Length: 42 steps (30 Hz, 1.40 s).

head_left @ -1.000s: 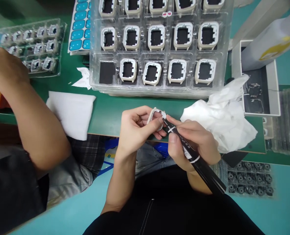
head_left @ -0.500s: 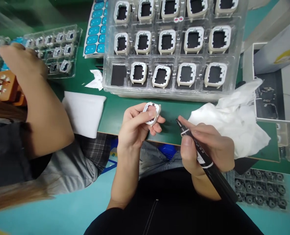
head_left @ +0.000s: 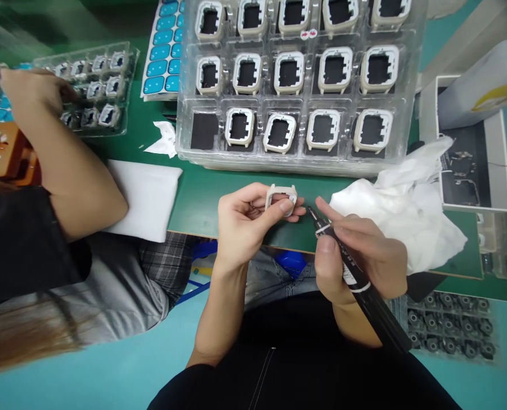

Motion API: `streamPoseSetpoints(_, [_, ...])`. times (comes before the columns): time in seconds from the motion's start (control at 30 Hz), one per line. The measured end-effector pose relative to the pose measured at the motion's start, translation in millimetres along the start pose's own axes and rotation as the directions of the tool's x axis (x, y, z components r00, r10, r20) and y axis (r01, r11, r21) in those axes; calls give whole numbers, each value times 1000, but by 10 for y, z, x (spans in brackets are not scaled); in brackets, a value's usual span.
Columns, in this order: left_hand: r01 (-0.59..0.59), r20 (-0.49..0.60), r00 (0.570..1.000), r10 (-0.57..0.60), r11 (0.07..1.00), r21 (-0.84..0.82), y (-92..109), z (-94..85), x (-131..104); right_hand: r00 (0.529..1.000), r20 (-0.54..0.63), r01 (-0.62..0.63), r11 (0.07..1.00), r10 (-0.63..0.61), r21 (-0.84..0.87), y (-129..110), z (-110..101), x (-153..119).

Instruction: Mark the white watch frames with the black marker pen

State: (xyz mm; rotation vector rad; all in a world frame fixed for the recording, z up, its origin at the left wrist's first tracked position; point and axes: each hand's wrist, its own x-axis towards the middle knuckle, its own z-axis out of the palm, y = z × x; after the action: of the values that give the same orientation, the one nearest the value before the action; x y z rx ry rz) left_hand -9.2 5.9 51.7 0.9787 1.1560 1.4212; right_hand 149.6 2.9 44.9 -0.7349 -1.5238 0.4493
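Between the thumb and fingers of my left hand (head_left: pixel 247 225) is a white watch case frame (head_left: pixel 282 191), tilted so that its side and lugs show. My right hand (head_left: pixel 364 253) grips a black marker pen (head_left: pixel 350 267), its uncapped tip pointing up and left. The pen tip is close to the frame but apart from it. Beyond my hands, a clear plastic tray (head_left: pixel 245 160) holds rows of similar white frames, and its near-left pocket (head_left: pixel 204 131) has no frame in it.
Right of my hands lies a crumpled white cloth (head_left: pixel 394 222), with a white box (head_left: pixel 475 199) behind it. On the left, a co-worker's arm (head_left: pixel 78 176) reaches over a smaller parts tray (head_left: pixel 121 122). A white foam sheet (head_left: pixel 144 199) and blue stickers (head_left: pixel 155 68) are nearby.
My left hand has turned the frame from face-on to edge-on and moved it slightly right, nearer the pen tip. My right hand stays nearly in place. The co-worker's hand has shifted at the parts tray.
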Motion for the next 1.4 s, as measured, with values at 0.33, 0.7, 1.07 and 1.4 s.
streamPoseSetpoints(0.33, [-5,-55,998,7,999,32,24,24,-44,1000,24,12,996,-10,-84,-18,30,29])
streamPoseSetpoints(0.7, [10,-36,999,-8,999,38,35,11,-35,998,22,60,995,-58,-81,-4,54,62])
streamPoseSetpoints(1.07, [32,-26,999,-32,999,24,18,-5,-28,995,80,-50,997,55,-60,-59,-30,7])
streamPoseSetpoints(1.4, [-219,-232,933,275,945,242,366,-276,154,990,-142,-50,974,18,-220,26,56,-101])
